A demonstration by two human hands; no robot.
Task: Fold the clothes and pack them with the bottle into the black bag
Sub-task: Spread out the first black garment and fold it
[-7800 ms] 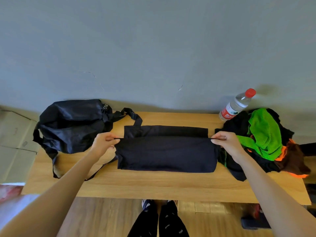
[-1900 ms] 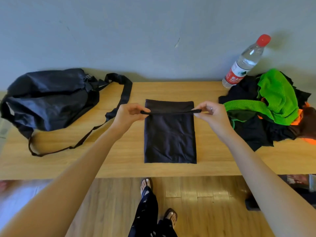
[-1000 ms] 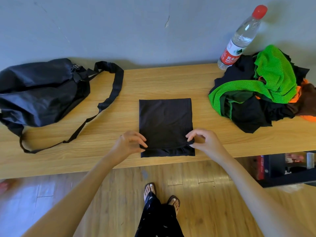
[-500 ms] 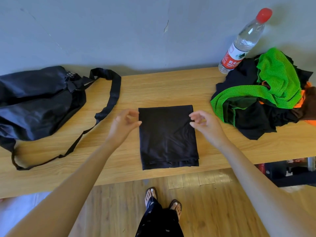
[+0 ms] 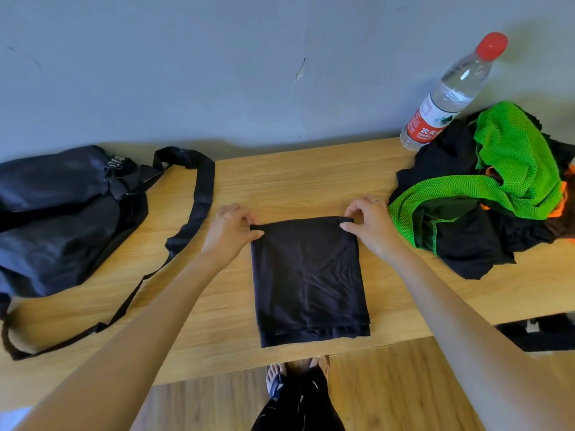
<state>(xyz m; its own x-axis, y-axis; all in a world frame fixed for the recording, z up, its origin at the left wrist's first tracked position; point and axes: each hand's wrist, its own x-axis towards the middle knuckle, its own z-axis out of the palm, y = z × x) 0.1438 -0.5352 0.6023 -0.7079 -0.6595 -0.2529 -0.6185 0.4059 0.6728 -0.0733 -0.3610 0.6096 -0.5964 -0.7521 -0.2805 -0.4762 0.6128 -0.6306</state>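
Pinching the far corners of the folded black cloth (image 5: 308, 275), the left hand (image 5: 228, 233) and right hand (image 5: 371, 227) hold its far edge at the table (image 5: 298, 178) middle, near the front edge. It looks soft, light and floppy; gripping both corners should keep layers aligned. The bag (image 5: 62, 213) lies at the left end, the bottle (image 5: 448, 98) and clothes pile (image 5: 491, 188) at the right.

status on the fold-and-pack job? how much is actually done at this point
Early. Done: nothing looks packed; the black bag lies apart at the table's left end. In hand: the left hand and right hand pinch the far corners of a partly folded black garment. Left: the unfolded pile topped by a green mesh top, and the bottle beside it.
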